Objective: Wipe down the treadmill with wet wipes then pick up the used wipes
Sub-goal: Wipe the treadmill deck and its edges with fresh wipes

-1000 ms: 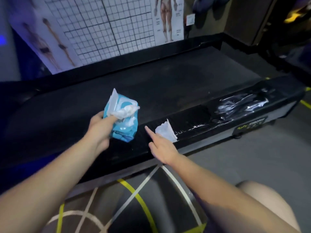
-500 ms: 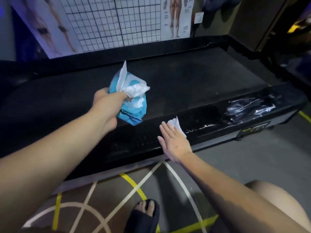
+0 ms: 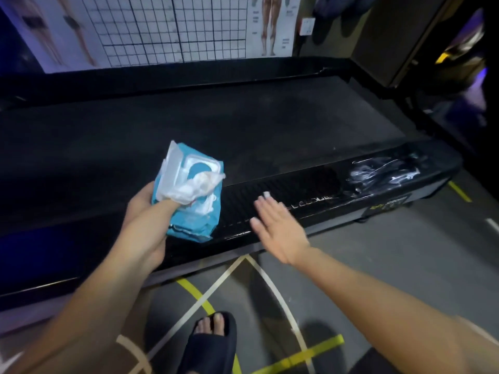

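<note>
Left hand point(image 3: 143, 211) grips wipe pack point(image 3: 194, 211), lid open, spare wipe point(image 3: 197, 186) poking out. Just right of pack, right hand point(image 3: 280, 230) lies flat, fingers straight, on treadmill side rail point(image 3: 310, 184). Used wipe point(image 3: 266, 194), plainly visible beyond fingers a second ago, now almost covered. We judge wiping stroke underway. Wet streaks point(image 3: 383, 171) well right of hand; pickup not yet due.
</note>
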Demonstrator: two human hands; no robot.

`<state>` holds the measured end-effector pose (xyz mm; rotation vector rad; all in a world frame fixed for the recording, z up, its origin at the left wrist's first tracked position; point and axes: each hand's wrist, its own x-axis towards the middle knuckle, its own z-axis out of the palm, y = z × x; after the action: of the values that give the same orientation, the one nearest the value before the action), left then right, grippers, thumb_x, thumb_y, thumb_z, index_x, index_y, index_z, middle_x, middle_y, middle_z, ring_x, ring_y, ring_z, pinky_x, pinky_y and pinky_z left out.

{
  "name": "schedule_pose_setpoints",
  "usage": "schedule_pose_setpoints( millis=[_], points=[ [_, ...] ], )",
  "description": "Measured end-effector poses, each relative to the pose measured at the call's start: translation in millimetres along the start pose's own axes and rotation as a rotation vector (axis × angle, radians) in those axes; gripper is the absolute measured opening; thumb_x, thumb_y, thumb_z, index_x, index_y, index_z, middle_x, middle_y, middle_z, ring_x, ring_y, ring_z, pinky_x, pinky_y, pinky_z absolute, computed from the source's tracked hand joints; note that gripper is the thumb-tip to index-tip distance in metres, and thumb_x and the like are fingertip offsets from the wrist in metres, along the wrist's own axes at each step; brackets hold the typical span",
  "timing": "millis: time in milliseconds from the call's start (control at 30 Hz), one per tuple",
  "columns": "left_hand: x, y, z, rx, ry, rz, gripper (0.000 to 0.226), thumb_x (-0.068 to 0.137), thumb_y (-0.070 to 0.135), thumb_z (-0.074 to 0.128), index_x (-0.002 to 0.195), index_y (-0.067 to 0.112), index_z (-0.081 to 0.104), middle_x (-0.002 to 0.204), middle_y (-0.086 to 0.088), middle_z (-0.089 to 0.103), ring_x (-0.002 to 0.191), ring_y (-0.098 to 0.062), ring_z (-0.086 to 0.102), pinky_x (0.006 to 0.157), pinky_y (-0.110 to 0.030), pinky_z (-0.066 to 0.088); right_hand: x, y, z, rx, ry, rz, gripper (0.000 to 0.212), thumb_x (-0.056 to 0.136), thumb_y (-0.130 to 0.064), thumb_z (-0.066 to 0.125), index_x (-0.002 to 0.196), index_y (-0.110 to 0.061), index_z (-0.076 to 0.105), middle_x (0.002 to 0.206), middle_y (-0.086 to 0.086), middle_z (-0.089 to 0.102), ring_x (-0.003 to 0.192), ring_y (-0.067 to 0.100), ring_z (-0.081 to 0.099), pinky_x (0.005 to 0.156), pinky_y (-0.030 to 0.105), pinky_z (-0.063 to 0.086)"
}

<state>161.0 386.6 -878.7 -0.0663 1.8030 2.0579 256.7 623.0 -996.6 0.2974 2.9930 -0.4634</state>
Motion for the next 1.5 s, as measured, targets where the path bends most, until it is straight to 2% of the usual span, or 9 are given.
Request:
schedule_pose_setpoints(
  millis=[133,233,367,633,867,1033,1200,1333,1500],
  points=[
    [-12,-36,-11,0.019,-0.014,-0.006,0.044,0.091,-0.001,0.073,0.131,0.017,0.069,0.116,-0.007,0.079,0.107,-0.026,0.076,0.093,-0.044,0.059,-13,11,2,-0.093,0.014,-0.185,0.069,0.105,-0.053,0.012,0.161,-0.014,0.016,0.168,-0.001,0.012,0.156,0.012,0.005,0.127,0.033,0.000],
    [-18,-53,-15,-0.015,-0.010,-0.046,0.043,0.092,0.003,0.073,0.131,0.019,0.069,0.116,-0.008,0.078,0.102,-0.031,0.077,0.085,-0.052,0.063,-11,72,-12,-0.098,0.156,0.088,0.080,0.101,-0.062,0.001,0.160,-0.012,0.022,0.165,0.004,0.026,0.154,0.019,0.018,0.124,0.037,0.006],
    [-19,-66,-8,-0.032,0.051,-0.074,0.042,0.091,-0.003,0.072,0.127,0.019,0.071,0.111,-0.010,0.079,0.099,-0.035,0.077,0.087,-0.058,0.061,-2,101,-20,-0.067,0.097,0.321,0.077,0.100,-0.058,0.000,0.162,-0.013,0.006,0.170,0.000,0.000,0.155,0.013,-0.008,0.124,0.035,-0.009],
    [-22,-69,22,-0.035,0.034,-0.089,0.040,0.094,0.001,0.073,0.127,0.023,0.070,0.110,-0.006,0.080,0.097,-0.029,0.079,0.086,-0.052,0.062,-8,12,-3,-0.013,-0.065,-0.114,0.070,0.104,-0.055,0.008,0.161,-0.015,0.004,0.167,-0.005,-0.007,0.153,0.008,-0.013,0.125,0.032,-0.009],
    [-11,-79,24,-0.018,0.050,-0.068,0.042,0.095,-0.003,0.069,0.127,0.023,0.071,0.114,-0.008,0.078,0.101,-0.033,0.077,0.087,-0.056,0.062,5,108,-21,-0.140,0.159,0.170,0.072,0.099,-0.045,0.004,0.146,-0.013,0.049,0.160,0.000,0.040,0.154,0.013,0.017,0.126,0.036,0.000],
    [2,-85,41,-0.067,0.050,-0.042,0.040,0.095,-0.002,0.069,0.128,0.020,0.071,0.116,-0.007,0.078,0.105,-0.029,0.077,0.088,-0.046,0.061,4,35,-4,-0.052,0.079,-0.064,0.060,0.101,-0.033,0.022,0.157,-0.015,0.034,0.164,0.002,0.029,0.155,0.020,0.015,0.123,0.036,-0.007],
    [10,-82,52,-0.104,0.036,-0.021,0.041,0.091,0.003,0.074,0.128,0.021,0.071,0.118,-0.004,0.078,0.109,-0.025,0.076,0.095,-0.045,0.059,4,45,4,-0.112,0.349,-0.173,0.043,0.095,-0.028,0.047,0.131,-0.015,0.066,0.148,0.012,0.052,0.137,0.038,0.044,0.117,0.053,0.033],
    [13,-80,51,-0.167,0.028,0.017,0.051,0.081,0.016,0.078,0.131,0.018,0.069,0.121,-0.002,0.078,0.110,-0.020,0.075,0.084,-0.032,0.064,12,108,-23,-0.132,0.521,0.277,0.017,0.089,-0.026,0.063,0.094,-0.018,0.076,0.105,0.011,0.055,0.092,0.034,0.047,0.078,0.043,0.043],
    [23,-92,51,-0.261,0.059,0.007,0.046,0.096,0.011,0.072,0.141,0.017,0.062,0.131,-0.003,0.073,0.122,-0.024,0.070,0.100,-0.040,0.058,16,95,-29,0.169,0.485,0.237,0.030,0.090,-0.002,0.058,0.115,-0.008,0.074,0.091,0.004,0.047,0.084,0.028,0.054,0.078,0.040,0.053]
  ],
)
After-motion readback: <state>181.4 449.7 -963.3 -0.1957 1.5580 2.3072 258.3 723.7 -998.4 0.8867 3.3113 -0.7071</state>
